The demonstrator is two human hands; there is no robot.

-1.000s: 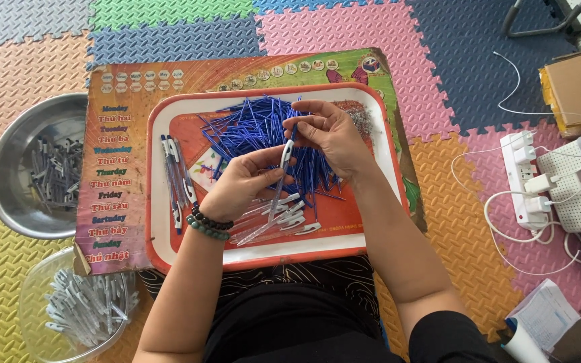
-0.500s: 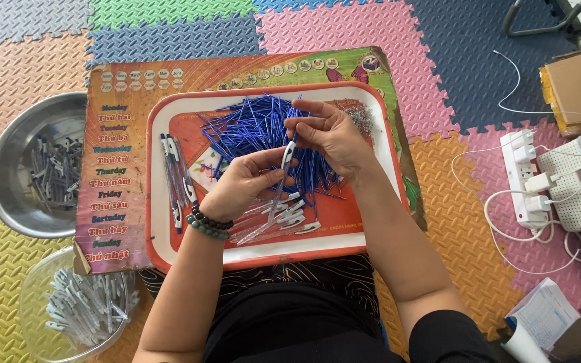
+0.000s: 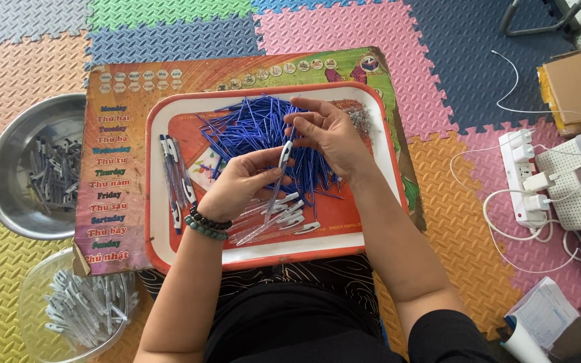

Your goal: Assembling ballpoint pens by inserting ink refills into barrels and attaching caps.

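Head view, looking down. Left hand [image 3: 240,183] closed around the lower part of a clear plastic pen barrel with a white clip [image 3: 281,168], held nearly upright over a red-rimmed rectangular plastic tray [image 3: 263,257]. Right hand [image 3: 327,131] just above, fingers pinched together at the barrel's top end, where a thin blue refill meets it; whether the refill is partly inside cannot be told. Beaded bracelets, black and green [image 3: 206,225], on the left wrist.

Behind both hands, on the tray, a heap of thin blue ink refills [image 3: 250,128]. Nearer the body, a small cluster of clear barrels with white clips [image 3: 274,222] lying flat. Along the tray's left side, a few finished blue-and-clear pens [image 3: 175,178], side by side.

Tray resting on a colourful printed low table [image 3: 112,195], over foam puzzle floor mats [image 3: 28,60]. Left of the table, a round steel basin [image 3: 8,168] with small grey parts; below it, a clear plastic bowl [image 3: 35,296] with whitish pen pieces. Far right, a white power strip [image 3: 522,178] with plugs and cables.
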